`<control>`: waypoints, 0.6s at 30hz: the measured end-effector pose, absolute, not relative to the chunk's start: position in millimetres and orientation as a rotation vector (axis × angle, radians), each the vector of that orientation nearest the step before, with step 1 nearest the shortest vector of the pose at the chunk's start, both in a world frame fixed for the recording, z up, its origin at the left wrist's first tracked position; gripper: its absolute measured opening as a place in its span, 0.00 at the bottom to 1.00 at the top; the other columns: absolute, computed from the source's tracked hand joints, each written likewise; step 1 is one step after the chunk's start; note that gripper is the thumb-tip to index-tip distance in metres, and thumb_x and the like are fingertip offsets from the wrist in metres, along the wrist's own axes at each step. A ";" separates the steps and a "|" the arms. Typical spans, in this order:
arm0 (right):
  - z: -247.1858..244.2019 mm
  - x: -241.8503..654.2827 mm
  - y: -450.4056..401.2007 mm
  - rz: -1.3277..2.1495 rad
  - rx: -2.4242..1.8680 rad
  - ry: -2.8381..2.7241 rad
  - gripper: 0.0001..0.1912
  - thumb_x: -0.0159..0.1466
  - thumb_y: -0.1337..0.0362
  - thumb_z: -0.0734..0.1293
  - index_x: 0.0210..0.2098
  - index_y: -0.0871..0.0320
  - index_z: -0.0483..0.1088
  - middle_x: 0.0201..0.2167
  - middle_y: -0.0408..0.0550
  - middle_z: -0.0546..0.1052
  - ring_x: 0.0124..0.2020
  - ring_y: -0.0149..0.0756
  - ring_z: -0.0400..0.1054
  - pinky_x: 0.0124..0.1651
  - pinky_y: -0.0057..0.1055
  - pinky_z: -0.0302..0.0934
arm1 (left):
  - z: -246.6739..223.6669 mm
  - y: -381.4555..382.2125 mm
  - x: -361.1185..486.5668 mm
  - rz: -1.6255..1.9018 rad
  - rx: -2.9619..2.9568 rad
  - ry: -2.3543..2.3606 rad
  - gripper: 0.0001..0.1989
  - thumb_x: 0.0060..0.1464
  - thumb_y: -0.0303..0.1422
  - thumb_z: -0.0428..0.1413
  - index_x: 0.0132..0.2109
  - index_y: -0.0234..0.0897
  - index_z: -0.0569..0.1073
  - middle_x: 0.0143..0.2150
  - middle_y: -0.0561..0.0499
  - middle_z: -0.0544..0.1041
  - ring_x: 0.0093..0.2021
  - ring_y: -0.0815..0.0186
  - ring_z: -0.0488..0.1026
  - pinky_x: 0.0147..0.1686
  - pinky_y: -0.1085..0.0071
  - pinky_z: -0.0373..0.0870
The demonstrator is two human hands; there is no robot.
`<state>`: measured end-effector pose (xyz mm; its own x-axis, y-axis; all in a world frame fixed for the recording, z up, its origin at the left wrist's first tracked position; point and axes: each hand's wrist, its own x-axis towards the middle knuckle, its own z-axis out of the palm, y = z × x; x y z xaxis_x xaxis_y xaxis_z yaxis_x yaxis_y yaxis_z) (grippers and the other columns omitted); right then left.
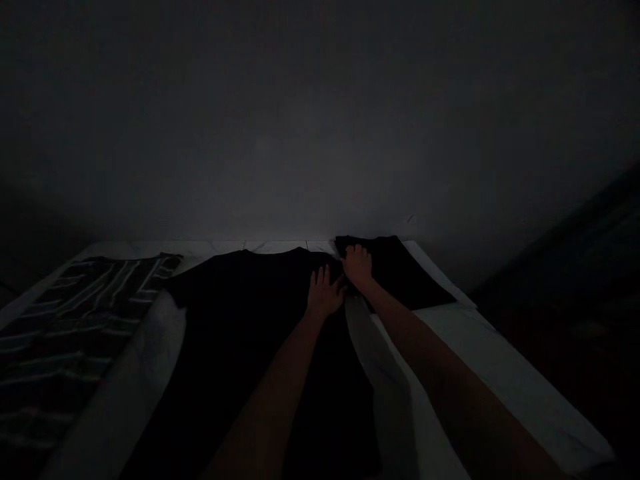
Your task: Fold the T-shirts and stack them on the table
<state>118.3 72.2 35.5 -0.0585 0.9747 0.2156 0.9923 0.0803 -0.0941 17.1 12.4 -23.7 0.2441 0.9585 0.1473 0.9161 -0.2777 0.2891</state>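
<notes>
A black T-shirt lies spread out on a white marbled surface, its neckline toward the wall. My left hand rests flat on the shirt near its right shoulder, fingers spread. Just beyond it, my right hand is at the end of the right sleeve, with its fingers bent and close together on the cloth. The dim light hides the exact grip. Beside the right hand lies a folded black garment.
A dark garment with pale stripes lies flat at the left. The white surface runs along a grey wall at the back. Its right edge drops to a dark area. The whole room is very dim.
</notes>
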 end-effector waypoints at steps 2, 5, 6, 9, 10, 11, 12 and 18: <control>37.1 106.3 47.0 -0.114 -1.823 -2.211 0.17 0.68 0.65 0.60 0.55 0.64 0.65 0.58 0.65 0.66 0.61 0.53 0.59 0.60 0.47 0.56 | -16.0 12.1 14.8 0.381 2.362 1.767 0.27 0.66 0.40 0.44 0.68 0.36 0.60 0.73 0.37 0.51 0.72 0.48 0.47 0.69 0.49 0.44; 30.1 99.6 -7.9 -0.011 -1.453 -2.338 0.18 0.67 0.65 0.61 0.55 0.63 0.65 0.60 0.63 0.65 0.62 0.50 0.57 0.63 0.46 0.54 | -9.6 2.7 2.5 0.300 2.371 1.714 0.27 0.65 0.30 0.44 0.69 0.29 0.56 0.71 0.37 0.54 0.72 0.55 0.50 0.70 0.56 0.46; 26.2 101.8 -29.9 0.035 -1.360 -2.356 0.19 0.66 0.64 0.61 0.55 0.63 0.65 0.60 0.62 0.64 0.62 0.50 0.57 0.63 0.47 0.54 | -9.0 -6.0 -5.1 0.285 2.378 1.692 0.27 0.65 0.29 0.44 0.69 0.30 0.56 0.71 0.38 0.55 0.71 0.56 0.50 0.70 0.57 0.47; 14.3 118.2 -100.2 0.179 -1.216 -2.365 0.20 0.65 0.60 0.64 0.55 0.59 0.64 0.57 0.60 0.67 0.59 0.50 0.60 0.61 0.50 0.57 | -8.8 -53.7 -38.7 0.265 2.419 1.632 0.27 0.65 0.35 0.46 0.68 0.32 0.57 0.72 0.39 0.53 0.72 0.54 0.49 0.69 0.53 0.46; 11.0 124.7 -123.2 0.236 -1.203 -2.376 0.21 0.64 0.58 0.66 0.54 0.58 0.65 0.55 0.59 0.68 0.57 0.49 0.62 0.59 0.50 0.59 | -8.5 -76.1 -52.4 0.258 2.428 1.614 0.27 0.65 0.37 0.48 0.68 0.32 0.59 0.72 0.37 0.52 0.72 0.51 0.49 0.69 0.51 0.46; 8.4 130.6 -144.8 0.289 -1.201 -2.397 0.22 0.63 0.56 0.67 0.53 0.58 0.65 0.54 0.59 0.69 0.55 0.49 0.64 0.57 0.49 0.61 | -7.7 -100.7 -66.3 0.244 2.429 1.595 0.27 0.64 0.39 0.49 0.67 0.31 0.60 0.72 0.36 0.53 0.72 0.50 0.49 0.69 0.49 0.46; 6.4 135.7 -164.6 0.325 -1.211 -2.423 0.23 0.61 0.54 0.69 0.52 0.58 0.66 0.53 0.58 0.69 0.54 0.48 0.65 0.56 0.48 0.62 | -6.6 -126.8 -79.7 0.228 2.426 1.565 0.27 0.64 0.41 0.49 0.66 0.32 0.62 0.72 0.36 0.53 0.72 0.49 0.48 0.69 0.48 0.46; -1.1 152.3 -228.7 0.159 -1.347 -2.521 0.17 0.63 0.67 0.65 0.52 0.56 0.70 0.49 0.56 0.73 0.50 0.45 0.67 0.51 0.44 0.64 | -2.9 -263.1 -125.4 0.308 2.433 1.340 0.22 0.64 0.42 0.50 0.61 0.42 0.66 0.71 0.45 0.57 0.72 0.54 0.49 0.68 0.48 0.52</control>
